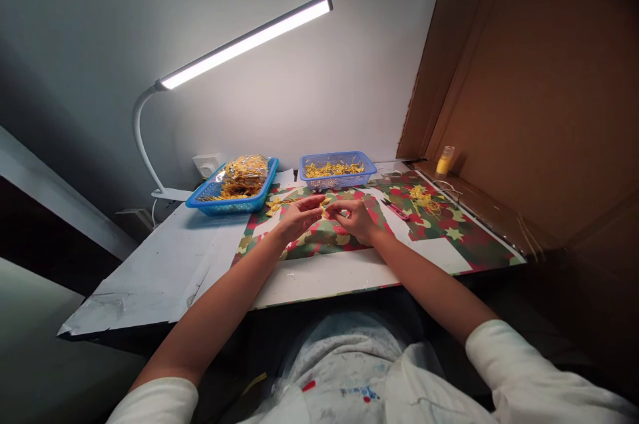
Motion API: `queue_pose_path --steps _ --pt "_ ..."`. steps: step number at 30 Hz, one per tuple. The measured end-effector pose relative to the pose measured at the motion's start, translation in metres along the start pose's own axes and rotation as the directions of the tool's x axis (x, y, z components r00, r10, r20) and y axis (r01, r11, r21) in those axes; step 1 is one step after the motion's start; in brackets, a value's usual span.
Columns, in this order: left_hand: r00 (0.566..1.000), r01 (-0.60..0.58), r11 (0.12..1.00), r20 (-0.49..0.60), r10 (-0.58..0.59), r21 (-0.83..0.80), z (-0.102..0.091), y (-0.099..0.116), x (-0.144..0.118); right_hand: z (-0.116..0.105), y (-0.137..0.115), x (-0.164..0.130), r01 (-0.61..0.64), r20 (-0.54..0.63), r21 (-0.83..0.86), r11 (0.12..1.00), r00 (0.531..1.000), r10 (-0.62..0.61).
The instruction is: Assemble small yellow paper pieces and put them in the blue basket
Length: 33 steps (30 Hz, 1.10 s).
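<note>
Over the middle of the table, my left hand [301, 217] and my right hand [353, 219] meet at the fingertips. Between them is a small yellow petal-like piece [324, 205], pinched from both sides; its exact kind is too small to make out. Left of my left hand, some yellow leaf-like pieces [274, 207] with thin stems lie on the patterned sheet [319, 249]. Pink-handled thread snips [397, 210] rest just right of my right hand. Further right lies a loose tangle of yellow strands [425, 200].
A blue basket [227, 206] holds bagged and loose yellow pieces at the back left. Behind my hands stands a lilac basket [339, 180] of yellow pieces. A lit lamp [244, 41] arches overhead. A small yellow-filled bottle [444, 161] stands by the cardboard wall [529, 91] at right.
</note>
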<state>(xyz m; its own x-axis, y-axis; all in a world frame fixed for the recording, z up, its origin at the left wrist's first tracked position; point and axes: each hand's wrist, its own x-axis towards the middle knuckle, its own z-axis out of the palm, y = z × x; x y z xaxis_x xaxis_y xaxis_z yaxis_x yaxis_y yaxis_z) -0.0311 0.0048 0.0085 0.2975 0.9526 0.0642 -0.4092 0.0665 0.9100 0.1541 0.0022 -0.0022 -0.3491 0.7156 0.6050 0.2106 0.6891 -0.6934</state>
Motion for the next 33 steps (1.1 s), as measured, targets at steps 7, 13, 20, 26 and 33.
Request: queue_pose_path --steps 7,13,20,26,33 --pt "1.0 0.002 1.0 0.009 -0.002 0.002 0.001 0.0 -0.001 0.0 0.004 0.001 0.014 -0.002 -0.004 1.0 1.0 -0.014" --pt "1.0 0.01 1.0 0.026 -0.009 -0.014 0.002 0.001 -0.002 0.002 0.009 0.0 0.015 -0.005 0.024 1.0 1.0 -0.015" --pt "0.998 0.01 1.0 0.057 -0.01 0.003 0.001 -0.001 -0.001 0.004 0.011 0.0 -0.035 -0.002 0.113 0.993 0.999 0.035" --pt "0.997 0.021 1.0 0.076 -0.021 0.003 0.001 -0.002 0.0 0.005 0.009 -0.001 -0.055 -0.002 0.178 0.982 0.998 0.056" --pt "0.995 0.043 0.999 0.091 -0.042 -0.006 0.0 -0.003 0.0 0.006 0.007 -0.001 -0.059 0.007 0.197 0.979 0.998 0.059"
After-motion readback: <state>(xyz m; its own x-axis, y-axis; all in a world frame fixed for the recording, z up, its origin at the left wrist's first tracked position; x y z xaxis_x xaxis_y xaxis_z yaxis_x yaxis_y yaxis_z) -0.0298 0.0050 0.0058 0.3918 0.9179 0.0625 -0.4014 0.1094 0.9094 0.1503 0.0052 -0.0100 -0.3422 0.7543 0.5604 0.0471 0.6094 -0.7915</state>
